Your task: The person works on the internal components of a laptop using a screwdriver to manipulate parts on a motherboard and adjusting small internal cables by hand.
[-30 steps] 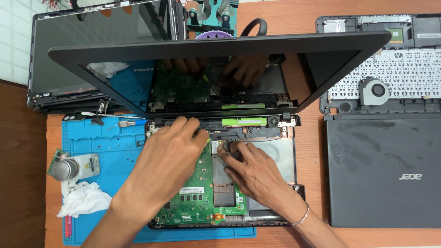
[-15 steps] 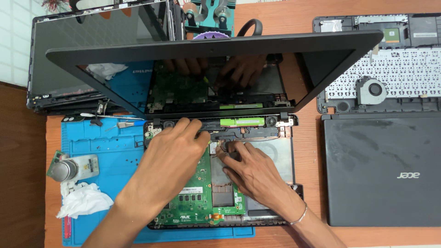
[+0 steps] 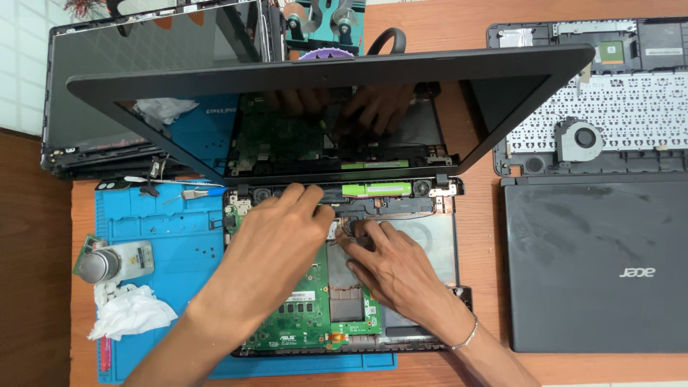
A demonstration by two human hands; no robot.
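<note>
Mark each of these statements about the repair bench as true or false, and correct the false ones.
1. Both hands rest inside the opened laptop base. True: the left hand and right hand press near its hinge edge.
2. The green circuit board is exposed. True.
3. The work mat under the laptop is red. False: it is blue.
4. A crumpled white tissue lies on the mat's left side. True.
5. The closed dark laptop sits to the left. False: it lies on the right.
6. The loose fan lies on the mat. False: it rests on the upturned keyboard panel.
</note>
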